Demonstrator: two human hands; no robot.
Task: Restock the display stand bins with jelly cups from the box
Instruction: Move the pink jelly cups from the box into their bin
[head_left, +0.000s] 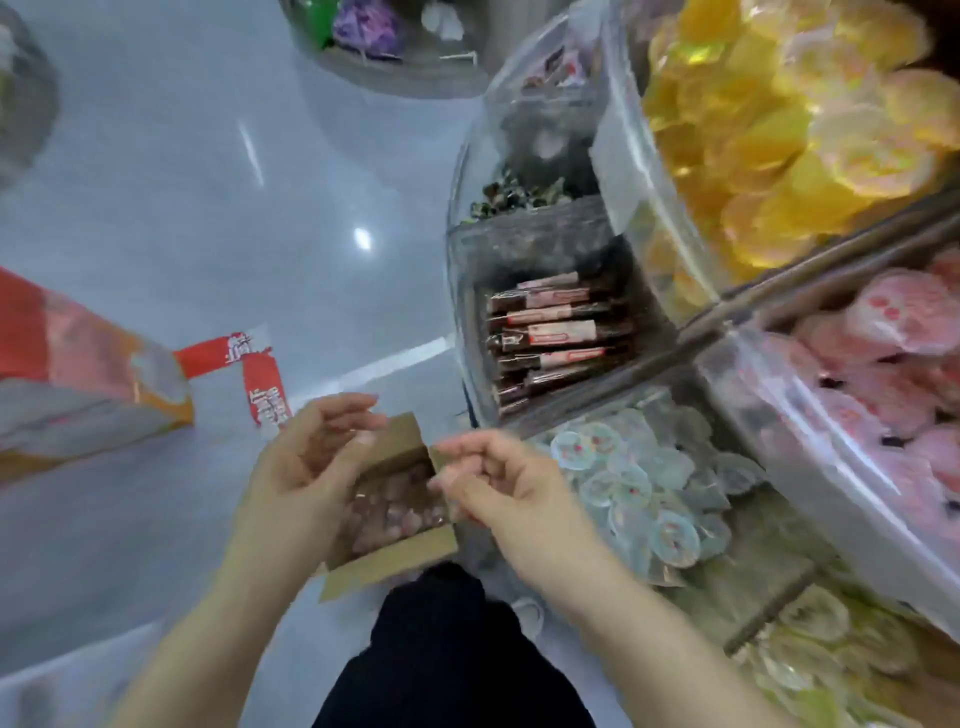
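A pale, glossy shop floor (171, 208) runs under everything here, throwing back the ceiling lights. Nearest the camera, the left hand (301, 467) curls its fingers round the far flap and side of a small cardboard box (395, 519), holding it open; pinkish jelly cups (395, 506) lie packed inside. The right hand (509, 480) hovers at the box's right edge with fingers loosely bent (motion blur hides whether it pinches a flap or a cup, so I cannot tell).

Just beyond the right hand, a clear bin holds pale blue jelly cups (634, 488). Further up the display stand (769, 296) sit dark wrapped bars (556, 332), then pink cups (893, 353) and yellow cups (769, 135). A red and orange carton (78, 374) lies on the floor to the left.

To do this step well, the left hand should keep the box level and close to the chosen bin while the right scoops a modest handful, matching colour to bin, rather than tipping.
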